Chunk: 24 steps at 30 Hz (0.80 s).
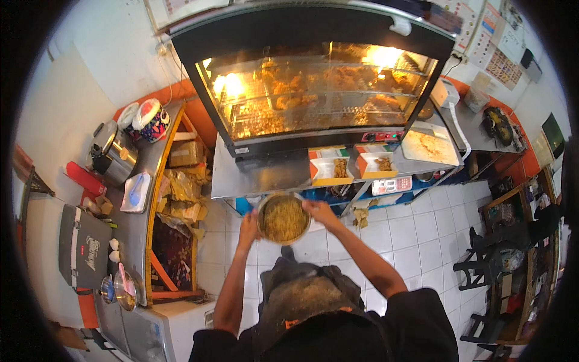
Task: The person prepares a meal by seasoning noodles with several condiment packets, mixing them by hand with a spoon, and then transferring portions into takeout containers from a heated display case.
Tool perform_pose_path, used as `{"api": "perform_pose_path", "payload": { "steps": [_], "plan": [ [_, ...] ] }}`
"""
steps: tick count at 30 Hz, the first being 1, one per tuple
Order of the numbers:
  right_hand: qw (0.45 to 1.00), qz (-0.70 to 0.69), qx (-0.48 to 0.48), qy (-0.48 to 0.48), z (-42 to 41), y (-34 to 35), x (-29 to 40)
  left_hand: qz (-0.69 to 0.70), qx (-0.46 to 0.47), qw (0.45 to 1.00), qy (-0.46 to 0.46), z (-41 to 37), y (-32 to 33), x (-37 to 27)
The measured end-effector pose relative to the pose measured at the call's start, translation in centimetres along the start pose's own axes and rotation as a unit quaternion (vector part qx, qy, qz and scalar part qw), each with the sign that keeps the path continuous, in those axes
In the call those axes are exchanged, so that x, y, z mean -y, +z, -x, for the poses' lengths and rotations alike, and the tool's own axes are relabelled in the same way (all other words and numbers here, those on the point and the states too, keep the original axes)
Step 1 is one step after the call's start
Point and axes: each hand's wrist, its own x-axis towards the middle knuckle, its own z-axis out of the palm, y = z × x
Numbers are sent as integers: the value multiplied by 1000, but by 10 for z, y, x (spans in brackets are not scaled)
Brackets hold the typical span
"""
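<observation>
A round metal bowl [285, 218] of yellowish-brown crumbly food, slightly blurred, is held over the floor just before the steel counter. My left hand [249, 228] grips its left rim and my right hand [318, 211] grips its upper right rim. Beyond the bowl, two open paper food boxes stand side by side at the counter's front edge: the left box [322, 170] and the right box [367, 164] each hold some brown fried pieces. Behind them a lit glass food warmer [298, 135] has fried food on its racks.
A cutting board [430, 147] with crumbs and a knife lies right of the boxes. The steel counter [271, 174] spans the front. On the left side table [154, 181] stand a large metal pot [118, 158] and a white tray [135, 203]. Black stools [479, 269] stand at the right.
</observation>
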Motion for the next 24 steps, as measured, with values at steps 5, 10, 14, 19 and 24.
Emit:
{"api": "perform_pose_path", "payload": {
  "steps": [5, 10, 14, 19, 24],
  "plan": [
    [989, -128, -78, 15, -112, 17, 19, -115, -68, 988, 73, -143, 1, -46],
    [995, 62, -63, -46, -163, -6, 21, -107, -37, 983, 142, -207, -1, -56],
    [849, 428, -210, -229, -150, -18, 106, 75, -63, 995, -12, -175, -10, -44],
    [833, 536, 30, -132, -226, -57, 94, 269, 30, 959, -84, -136, 22, -14],
    [739, 621, 151, -215, -233, -31, 95, 308, 66, 944, -100, -132, 13, -16]
  ]
}}
